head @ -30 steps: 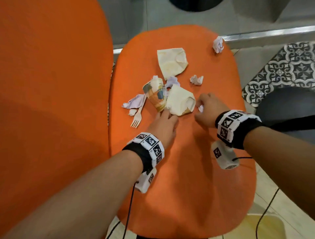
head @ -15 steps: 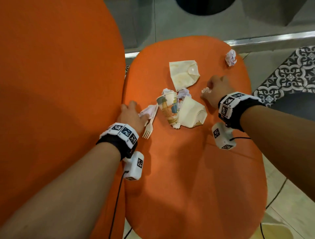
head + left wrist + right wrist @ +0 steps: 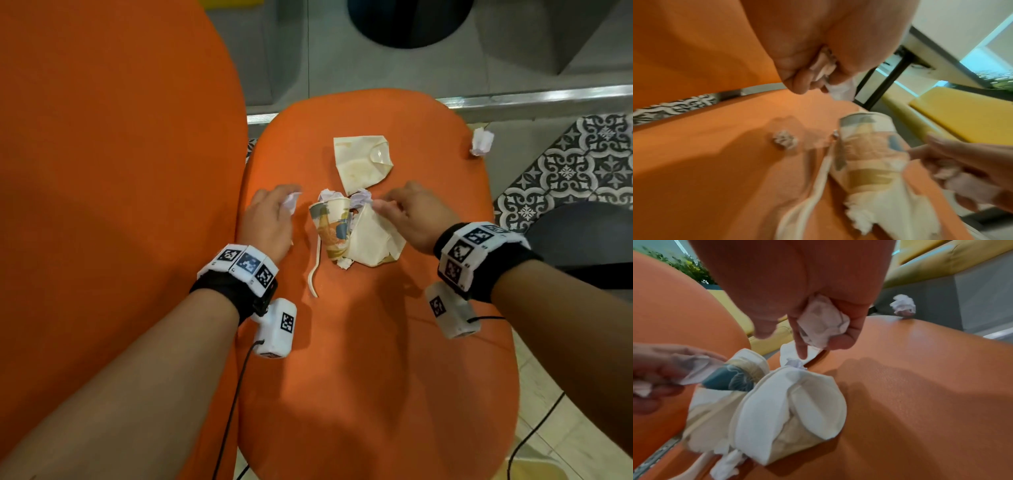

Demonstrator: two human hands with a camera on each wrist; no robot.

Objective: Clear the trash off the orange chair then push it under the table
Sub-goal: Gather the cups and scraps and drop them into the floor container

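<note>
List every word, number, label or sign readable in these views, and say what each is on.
No readable text in any view.
Crushed printed paper cup: blue and orange artwork only, no legible words.
White wristband tags on both wrists: black-and-white square code patterns, no letters or numbers.

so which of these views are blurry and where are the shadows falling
Head view: mostly sharp; soft shadows of both arms fall on the orange chair seat nearer the camera than the crushed paper cup. Left wrist view: motion-smeared, worst on the right hand at the edge, with bright window glare top right. Right wrist view: the paper wad in the right hand is fairly clear; the left hand blurs.
</note>
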